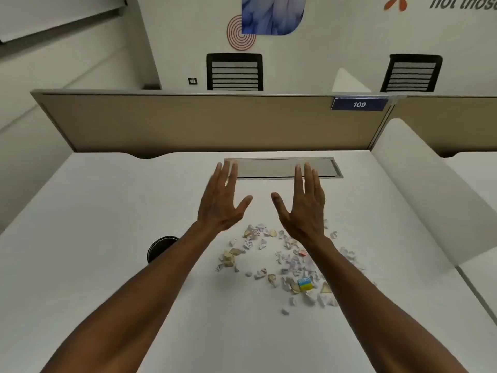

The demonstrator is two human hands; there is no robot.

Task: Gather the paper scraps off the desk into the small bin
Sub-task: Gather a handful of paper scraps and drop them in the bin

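Many small crumpled paper scraps [285,265], white, tan and a few coloured, lie scattered on the white desk [107,211] in front of me. One blue and yellow scrap [305,284] stands out near the right forearm. My left hand [220,200] and my right hand [304,203] are held flat, backs up, fingers spread, above the desk just beyond the scraps. Neither hand holds anything. A small round black bin [158,249] sits on the desk at the left, partly hidden behind my left forearm.
A grey cable hatch [285,168] is set into the desk beyond my fingertips. A tan partition [188,122] with a blue "109" label [359,104] closes the far edge. A white divider [430,189] runs along the right side. Two black chairs stand behind.
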